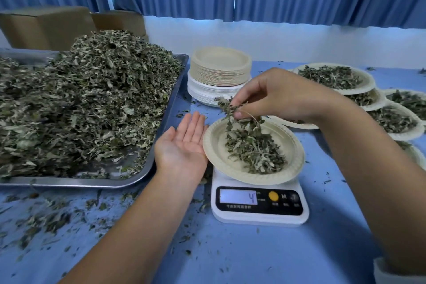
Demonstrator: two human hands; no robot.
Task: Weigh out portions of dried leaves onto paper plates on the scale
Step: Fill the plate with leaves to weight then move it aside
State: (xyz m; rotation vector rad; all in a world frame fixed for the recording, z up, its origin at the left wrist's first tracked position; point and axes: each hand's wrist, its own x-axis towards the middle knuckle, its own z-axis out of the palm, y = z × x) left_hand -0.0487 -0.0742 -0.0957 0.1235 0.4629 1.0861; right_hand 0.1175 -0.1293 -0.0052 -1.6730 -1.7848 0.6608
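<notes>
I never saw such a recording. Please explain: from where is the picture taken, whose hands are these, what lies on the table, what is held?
No machine: a person works with bare hands. The picture comes from a camera worn on the head, looking down. The right hand pinches dried leaves above a paper plate on a scale. The left hand is open, palm up, beside that plate, holding nothing. On the blue table are a metal tray heaped with leaves, a stack of empty plates, and filled plates at the right.
</notes>
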